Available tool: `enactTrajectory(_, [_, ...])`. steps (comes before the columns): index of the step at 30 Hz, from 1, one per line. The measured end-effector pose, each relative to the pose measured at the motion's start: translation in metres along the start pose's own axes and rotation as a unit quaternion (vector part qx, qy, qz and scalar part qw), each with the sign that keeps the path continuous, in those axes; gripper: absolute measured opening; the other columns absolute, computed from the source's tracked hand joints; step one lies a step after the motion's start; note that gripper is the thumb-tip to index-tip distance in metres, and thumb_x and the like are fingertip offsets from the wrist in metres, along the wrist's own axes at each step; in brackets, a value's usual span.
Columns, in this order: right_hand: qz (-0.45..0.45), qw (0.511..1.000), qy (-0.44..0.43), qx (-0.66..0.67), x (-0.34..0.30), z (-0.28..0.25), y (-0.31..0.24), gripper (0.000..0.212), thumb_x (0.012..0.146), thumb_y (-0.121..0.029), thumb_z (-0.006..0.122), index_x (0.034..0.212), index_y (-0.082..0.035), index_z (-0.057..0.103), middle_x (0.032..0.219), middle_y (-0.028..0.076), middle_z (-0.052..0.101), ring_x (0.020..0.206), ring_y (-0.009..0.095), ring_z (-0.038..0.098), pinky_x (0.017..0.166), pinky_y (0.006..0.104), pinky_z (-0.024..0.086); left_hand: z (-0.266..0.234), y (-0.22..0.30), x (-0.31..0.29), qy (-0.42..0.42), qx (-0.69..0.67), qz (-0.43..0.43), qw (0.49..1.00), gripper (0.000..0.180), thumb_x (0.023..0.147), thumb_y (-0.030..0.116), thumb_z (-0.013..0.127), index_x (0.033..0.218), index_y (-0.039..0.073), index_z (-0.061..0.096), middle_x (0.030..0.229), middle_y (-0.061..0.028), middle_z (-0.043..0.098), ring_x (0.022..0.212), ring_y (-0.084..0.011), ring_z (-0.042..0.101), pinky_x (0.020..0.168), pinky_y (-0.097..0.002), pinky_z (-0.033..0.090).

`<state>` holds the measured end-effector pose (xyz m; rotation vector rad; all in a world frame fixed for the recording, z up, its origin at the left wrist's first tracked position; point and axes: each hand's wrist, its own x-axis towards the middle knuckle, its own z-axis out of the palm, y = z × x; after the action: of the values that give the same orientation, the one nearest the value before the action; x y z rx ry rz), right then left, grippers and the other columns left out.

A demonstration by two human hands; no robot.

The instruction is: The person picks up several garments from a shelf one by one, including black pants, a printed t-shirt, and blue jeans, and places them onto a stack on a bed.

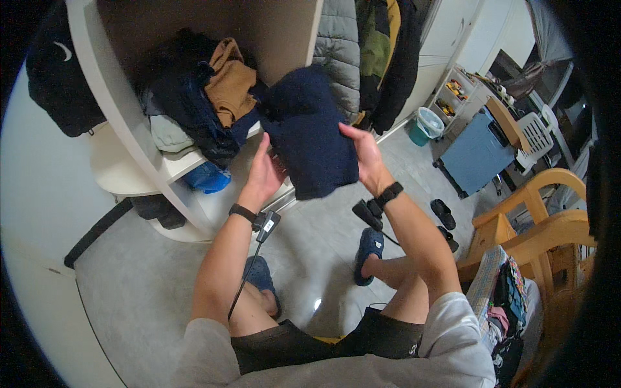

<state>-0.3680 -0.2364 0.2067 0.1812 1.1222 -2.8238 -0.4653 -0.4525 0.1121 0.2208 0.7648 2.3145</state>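
Between my two hands hangs a folded dark navy garment (314,145), raised in front of the wardrobe. My left hand (264,176) grips its left edge, with some fingers hidden behind the cloth. On the opposite side my right hand (363,155) holds the right edge, thumb toward the front. Just beyond, a heap of dark clothes (184,97) fills a wardrobe shelf (178,165). A brown garment (231,87) lies on top of that heap, and a pale folded cloth (169,134) sits at its near left.
Hanging jackets (339,52) stand right of the shelf. A blue bag (207,177) lies under it. Farther right are a teal bin (425,126), a blue suitcase (475,152) and black slippers (443,216). A wooden bed frame (537,239) with clothes beside it is near my right.
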Motion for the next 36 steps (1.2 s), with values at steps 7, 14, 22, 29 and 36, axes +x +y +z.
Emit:
enactTrajectory(7, [0.040,0.999,0.016,0.034,-0.071,-0.088,0.019,0.050,0.103,-0.038,0.057,0.127,0.006,0.063,0.123,0.020,0.071,0.104,0.032,0.071,0.097,0.0437,0.057,0.015,-0.042,0.003,-0.051,0.118,-0.128,0.983,0.047,0.089,0.019,0.080,0.129,0.001,0.065,0.124,-0.0149,0.070,0.115,-0.0272,0.067,0.103,-0.0415,0.054])
enactTrajectory(14, [0.033,0.993,0.115,-0.014,-0.117,-0.101,0.021,0.049,0.096,-0.023,0.071,0.135,0.003,0.060,0.129,0.019,0.068,0.112,0.033,0.068,0.105,0.0462,0.053,0.059,-0.079,-0.004,-0.092,0.226,-0.125,0.962,0.053,0.089,0.011,0.078,0.135,-0.001,0.058,0.127,-0.0145,0.068,0.114,-0.0281,0.068,0.102,-0.0409,0.055])
enactTrajectory(22, [-0.133,0.979,0.138,0.075,-0.159,-0.099,-0.006,0.041,0.097,-0.013,0.066,0.134,0.004,0.059,0.128,0.020,0.068,0.113,0.035,0.068,0.105,0.0500,0.054,0.094,-0.108,0.005,-0.130,0.172,-0.085,0.973,0.051,0.088,0.009,0.078,0.134,-0.001,0.058,0.128,-0.0132,0.068,0.112,-0.0239,0.068,0.101,-0.0371,0.053])
enactTrajectory(29, [-0.180,0.957,0.215,0.073,-0.254,-0.121,-0.055,0.035,0.099,-0.005,0.061,0.131,0.007,0.057,0.124,0.024,0.068,0.109,0.035,0.071,0.102,0.0481,0.059,0.081,-0.159,0.035,-0.178,0.282,-0.117,0.936,0.042,0.094,0.015,0.074,0.132,0.003,0.062,0.119,-0.0056,0.069,0.105,-0.0133,0.062,0.094,-0.0290,0.046])
enactTrajectory(36, [-0.387,0.845,0.368,-0.005,-0.418,-0.128,-0.090,0.036,0.097,0.000,0.062,0.132,0.003,0.055,0.124,0.019,0.067,0.107,0.031,0.071,0.098,0.0470,0.060,0.060,-0.199,0.057,-0.091,0.393,-0.166,0.900,0.028,0.097,0.023,0.070,0.122,0.011,0.068,0.101,0.0019,0.069,0.079,-0.0042,0.057,0.067,-0.0185,0.044])
